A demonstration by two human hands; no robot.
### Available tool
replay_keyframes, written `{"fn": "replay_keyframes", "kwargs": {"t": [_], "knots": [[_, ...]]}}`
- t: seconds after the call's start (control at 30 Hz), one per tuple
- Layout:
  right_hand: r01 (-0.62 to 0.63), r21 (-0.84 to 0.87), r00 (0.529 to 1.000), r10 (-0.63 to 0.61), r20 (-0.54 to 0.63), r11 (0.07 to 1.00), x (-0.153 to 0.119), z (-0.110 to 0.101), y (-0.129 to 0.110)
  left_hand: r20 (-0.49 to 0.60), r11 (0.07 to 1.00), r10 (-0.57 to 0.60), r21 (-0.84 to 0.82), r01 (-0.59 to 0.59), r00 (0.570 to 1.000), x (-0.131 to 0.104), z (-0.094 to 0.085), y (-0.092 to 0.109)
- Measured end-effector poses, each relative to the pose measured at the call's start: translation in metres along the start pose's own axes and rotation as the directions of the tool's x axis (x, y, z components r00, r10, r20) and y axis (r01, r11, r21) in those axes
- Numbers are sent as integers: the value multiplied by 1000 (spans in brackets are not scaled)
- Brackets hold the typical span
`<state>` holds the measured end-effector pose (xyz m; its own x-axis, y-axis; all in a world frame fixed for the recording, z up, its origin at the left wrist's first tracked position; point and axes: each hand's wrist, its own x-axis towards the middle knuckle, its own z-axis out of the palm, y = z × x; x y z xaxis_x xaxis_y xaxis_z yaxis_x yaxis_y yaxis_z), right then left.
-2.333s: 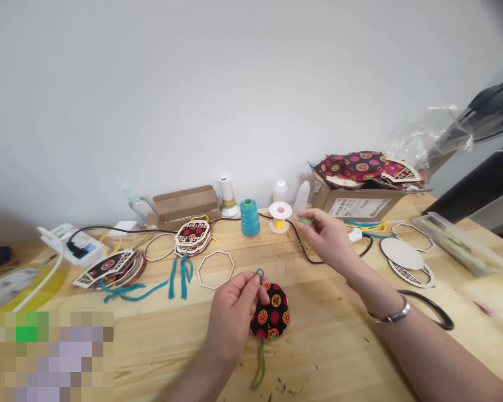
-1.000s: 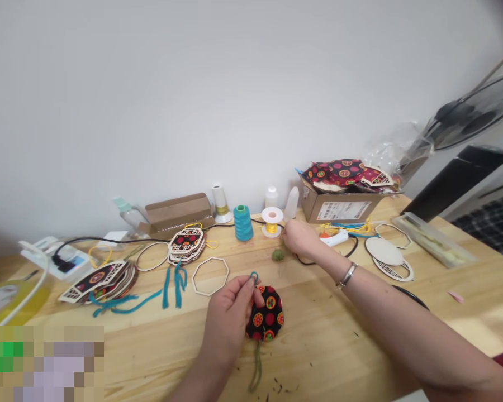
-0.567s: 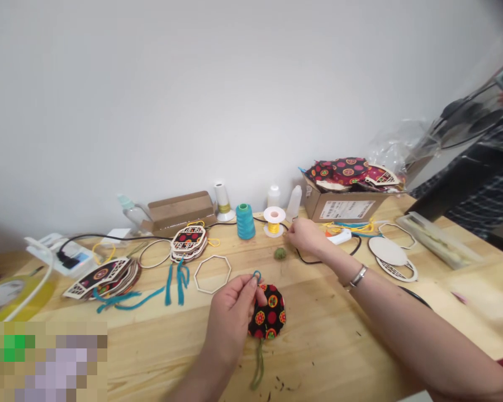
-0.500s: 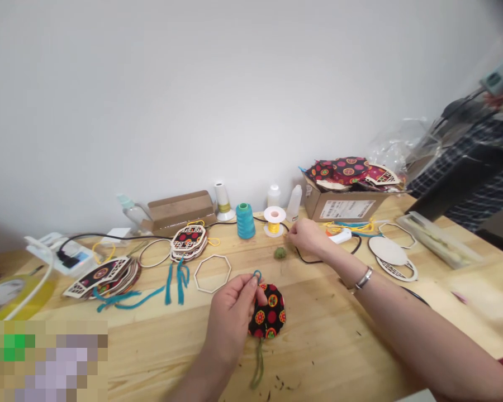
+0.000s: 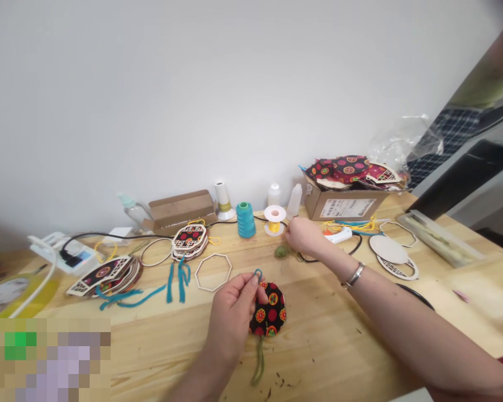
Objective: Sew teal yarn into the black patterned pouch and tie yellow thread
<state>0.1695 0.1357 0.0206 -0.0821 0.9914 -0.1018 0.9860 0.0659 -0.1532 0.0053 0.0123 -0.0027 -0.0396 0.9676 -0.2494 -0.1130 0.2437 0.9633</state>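
Observation:
In the middle of the head view, my left hand [image 5: 235,304] pinches the top edge of a dark fabric ornament [image 5: 271,314] with red and yellow flower prints. A small teal loop [image 5: 257,273] pokes up above my fingertips, and an olive-green yarn tail [image 5: 259,360] hangs from the ornament's lower edge. Further back, my right hand [image 5: 304,237] is closed, with fingertips pointing down beside a small green yarn ball [image 5: 281,252]. What those fingertips hold, if anything, is hidden. A spool of yellow thread [image 5: 274,222] stands just behind them.
A teal thread cone [image 5: 245,220] and a wooden octagon frame [image 5: 213,272] lie ahead. Lattice-framed pieces [image 5: 189,240] are stacked left. A cardboard box [image 5: 343,204] of fabric pieces and a white glue gun [image 5: 339,235] are right. Another person's checked clothing shows at far right.
My right hand has lowered slightly and shifted a little left, closer to the green yarn ball. My left hand keeps its pinch on the ornament. The person at the right has shifted.

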Motion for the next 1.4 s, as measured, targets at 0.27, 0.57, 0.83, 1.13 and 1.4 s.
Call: {"fn": "replay_keyframes", "kwargs": {"t": [0.27,0.57,0.83,1.13,1.4], "knots": [[-18,-17,1000,18,-18,1000,6,13,4,7,1000,2,0,-2,1000,0,-1,-2],[-54,53,991,60,-116,997,0,-6,17,3,1000,-2,3,2,1000,1,-1,-2],[-83,193,959,131,-252,978,1,-15,27,5,1000,2,9,-2,1000,1,-1,-1],[-91,298,927,190,-323,950,1,-25,31,16,1000,8,10,-8,1000,0,-1,-4],[22,237,947,56,-318,971,27,-33,2,13,1000,19,1,-19,1000,2,-2,-6]]}}
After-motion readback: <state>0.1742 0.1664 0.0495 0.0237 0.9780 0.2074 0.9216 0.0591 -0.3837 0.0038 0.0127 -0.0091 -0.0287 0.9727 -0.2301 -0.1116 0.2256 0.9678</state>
